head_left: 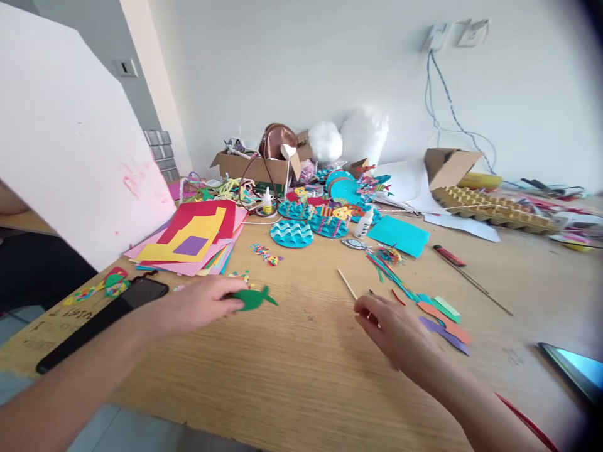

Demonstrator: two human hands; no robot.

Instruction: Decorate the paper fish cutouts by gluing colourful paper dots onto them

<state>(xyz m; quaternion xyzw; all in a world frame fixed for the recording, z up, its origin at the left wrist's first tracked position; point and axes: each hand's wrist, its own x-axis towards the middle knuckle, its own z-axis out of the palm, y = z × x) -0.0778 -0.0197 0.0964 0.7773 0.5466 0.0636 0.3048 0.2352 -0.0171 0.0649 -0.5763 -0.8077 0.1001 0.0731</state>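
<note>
My left hand point(200, 304) rests low on the wooden table point(306, 370) and pinches a green paper cutout shaped like a fish point(254, 298) between thumb and fingers. My right hand point(393, 329) hovers over the table to the right, fingers curled loosely, its fingertips at the near end of a thin wooden stick point(347, 284). Whether it grips the stick I cannot make out. Just right of that hand lie several cut paper strips point(443, 320) in green, orange and purple.
A stack of coloured paper sheets point(195, 242) and a black phone point(101, 320) lie at the left. Blue decorated discs point(292, 233), glue bottles, a cardboard box point(257, 166), an egg tray point(494, 210), a craft knife point(450, 256) and a large white board point(66, 132) surround the area.
</note>
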